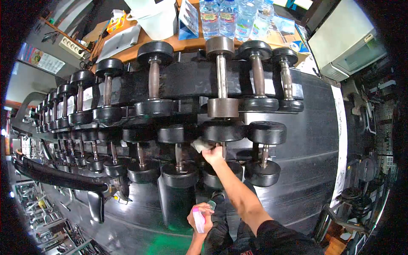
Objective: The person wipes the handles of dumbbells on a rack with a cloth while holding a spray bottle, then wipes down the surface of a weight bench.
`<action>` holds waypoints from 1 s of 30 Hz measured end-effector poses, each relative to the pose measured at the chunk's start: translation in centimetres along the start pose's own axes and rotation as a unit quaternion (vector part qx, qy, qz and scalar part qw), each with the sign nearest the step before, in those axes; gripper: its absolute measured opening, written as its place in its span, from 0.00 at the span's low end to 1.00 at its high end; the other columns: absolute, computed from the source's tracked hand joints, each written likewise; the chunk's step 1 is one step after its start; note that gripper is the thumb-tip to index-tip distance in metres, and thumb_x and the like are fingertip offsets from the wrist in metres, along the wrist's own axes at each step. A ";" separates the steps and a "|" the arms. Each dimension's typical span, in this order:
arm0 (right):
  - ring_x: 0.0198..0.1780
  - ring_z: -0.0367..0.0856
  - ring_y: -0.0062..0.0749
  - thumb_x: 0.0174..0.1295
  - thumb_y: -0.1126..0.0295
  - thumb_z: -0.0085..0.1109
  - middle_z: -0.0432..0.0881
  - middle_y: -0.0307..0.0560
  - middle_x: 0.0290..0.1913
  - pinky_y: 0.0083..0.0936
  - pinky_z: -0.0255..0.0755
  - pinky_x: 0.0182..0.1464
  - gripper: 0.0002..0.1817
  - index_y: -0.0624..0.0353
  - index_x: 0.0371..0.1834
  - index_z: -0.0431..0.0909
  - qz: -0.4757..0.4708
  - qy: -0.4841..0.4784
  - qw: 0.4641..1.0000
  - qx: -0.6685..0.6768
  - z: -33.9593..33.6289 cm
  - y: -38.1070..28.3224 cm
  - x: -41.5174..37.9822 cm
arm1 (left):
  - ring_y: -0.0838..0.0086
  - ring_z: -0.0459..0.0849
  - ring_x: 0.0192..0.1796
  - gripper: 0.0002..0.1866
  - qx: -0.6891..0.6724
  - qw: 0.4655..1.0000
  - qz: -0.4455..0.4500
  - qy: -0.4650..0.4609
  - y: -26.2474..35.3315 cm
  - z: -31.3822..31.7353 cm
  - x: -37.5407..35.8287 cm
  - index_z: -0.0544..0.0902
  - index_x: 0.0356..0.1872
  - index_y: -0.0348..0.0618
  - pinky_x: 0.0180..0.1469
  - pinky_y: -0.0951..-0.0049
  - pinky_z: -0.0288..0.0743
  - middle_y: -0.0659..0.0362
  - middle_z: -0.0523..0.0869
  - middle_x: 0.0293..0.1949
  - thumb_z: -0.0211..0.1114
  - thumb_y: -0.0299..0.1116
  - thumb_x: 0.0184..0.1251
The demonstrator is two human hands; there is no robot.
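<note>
A black dumbbell [223, 131] with a metal handle rests on the lower tier of the rack, and my right hand [213, 154] is at its handle, closed on a pale cloth [199, 145]. The cloth lies between this dumbbell and the black dumbbell [179, 175] to its left. Lower down, in front of my legs, my left hand [201, 217] is wrapped round a small spray bottle [199, 221] with a pink part and a clear body.
Dumbbells fill the upper tier, among them a metal one [222, 108]. Behind stand water bottles [227, 19] and a white bin [157, 21] on a wooden table [123, 54]. A padded bench [59, 176] is at the left, a white cabinet [344, 34] at the right.
</note>
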State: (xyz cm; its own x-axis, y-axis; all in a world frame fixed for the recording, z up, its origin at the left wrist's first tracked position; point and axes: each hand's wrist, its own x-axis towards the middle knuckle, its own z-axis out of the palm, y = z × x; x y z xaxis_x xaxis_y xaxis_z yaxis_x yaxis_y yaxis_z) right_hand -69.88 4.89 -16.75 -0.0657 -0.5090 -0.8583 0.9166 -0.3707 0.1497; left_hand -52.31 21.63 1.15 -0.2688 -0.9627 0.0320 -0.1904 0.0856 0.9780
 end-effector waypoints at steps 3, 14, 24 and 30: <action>0.56 0.78 0.45 0.72 0.61 0.37 0.81 0.51 0.54 0.43 0.70 0.64 0.19 0.62 0.54 0.73 0.041 -0.065 0.997 -0.006 -0.4 -0.8 -0.6 | 0.63 0.86 0.34 0.03 0.022 1.000 0.019 0.000 0.0 0.4 0.1 0.73 0.33 0.39 0.38 0.65 0.81 0.51 0.83 0.29 0.58 0.20 0.63; 0.54 0.81 0.31 0.74 0.65 0.46 0.81 0.49 0.54 0.32 0.78 0.58 0.16 0.64 0.58 0.71 -0.140 -0.247 0.957 -0.062 -3.0 -13.9 -14.4 | 0.74 0.84 0.23 0.06 0.017 0.995 0.034 -0.095 0.2 2.4 0.8 0.73 0.30 0.37 0.27 0.75 0.79 0.51 0.85 0.34 0.60 0.16 0.57; 0.61 0.74 0.32 0.71 0.64 0.53 0.78 0.46 0.58 0.31 0.71 0.61 0.18 0.60 0.60 0.72 -0.436 -0.020 0.752 -0.494 -3.9 -12.9 -16.8 | 0.69 0.85 0.29 0.08 0.047 0.993 0.043 -0.098 -0.9 -0.5 1.8 0.73 0.33 0.39 0.31 0.70 0.80 0.51 0.84 0.29 0.61 0.16 0.57; 0.67 0.69 0.36 0.48 0.71 0.60 0.78 0.36 0.60 0.49 0.54 0.73 0.17 0.47 0.44 0.82 -0.640 -0.248 -0.067 -0.724 3.5 -7.5 -10.8 | 0.71 0.85 0.27 0.06 0.019 0.996 0.011 -0.084 -1.0 -1.3 0.9 0.74 0.30 0.38 0.30 0.72 0.80 0.50 0.84 0.31 0.61 0.16 0.57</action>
State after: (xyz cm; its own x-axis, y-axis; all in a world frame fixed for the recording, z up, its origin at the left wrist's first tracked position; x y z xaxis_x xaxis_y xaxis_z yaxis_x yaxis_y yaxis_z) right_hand -77.48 10.45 -6.85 0.0527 -0.8886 0.4557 -0.9769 -0.1405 -0.1610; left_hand -51.10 20.32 0.48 -0.4279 -0.9037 0.0156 -0.2168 0.1193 0.9689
